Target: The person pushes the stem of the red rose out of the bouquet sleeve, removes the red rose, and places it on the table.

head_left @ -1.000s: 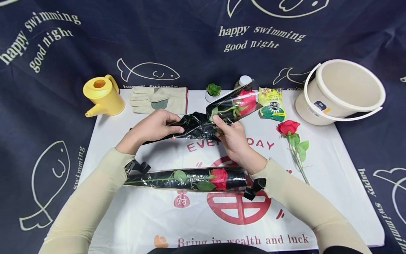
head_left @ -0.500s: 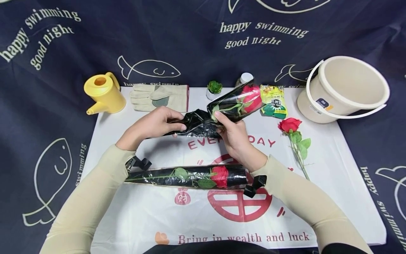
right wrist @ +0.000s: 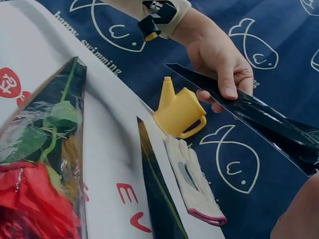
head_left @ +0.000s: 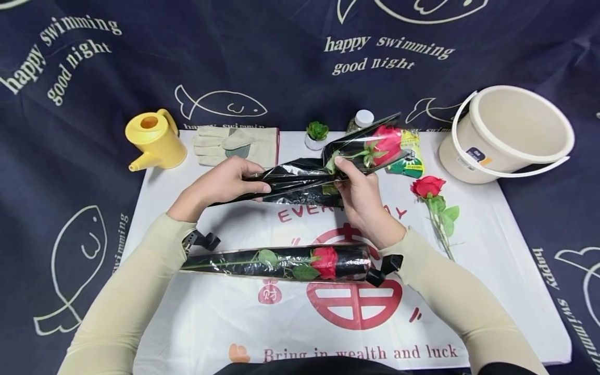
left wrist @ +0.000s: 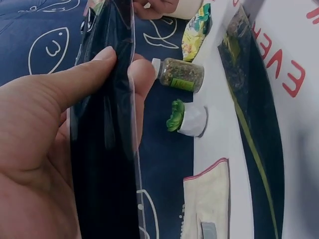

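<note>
A flower sleeve, black-backed with a clear front, is held stretched between both hands above the table. My left hand pinches its narrow end between thumb and fingers, seen close in the left wrist view. The right hand grips the sleeve and the stem of a red rose, thumb on top, just below the bloom. That bloom lies within the wide end of the sleeve, pointing right. Under the hands, a second sleeve with a green stem inside lies on the table. Nearer the body lies another sleeved rose.
A loose red rose lies at the right by a beige bucket. Along the back stand a yellow watering can, gloves, a small potted plant, a jar and a yellow-green packet.
The right hand has moved to the right with the rose and the sleeve's wide end. The sleeve's bunched middle has been pulled straighter, while the left hand stays nearly in place.
</note>
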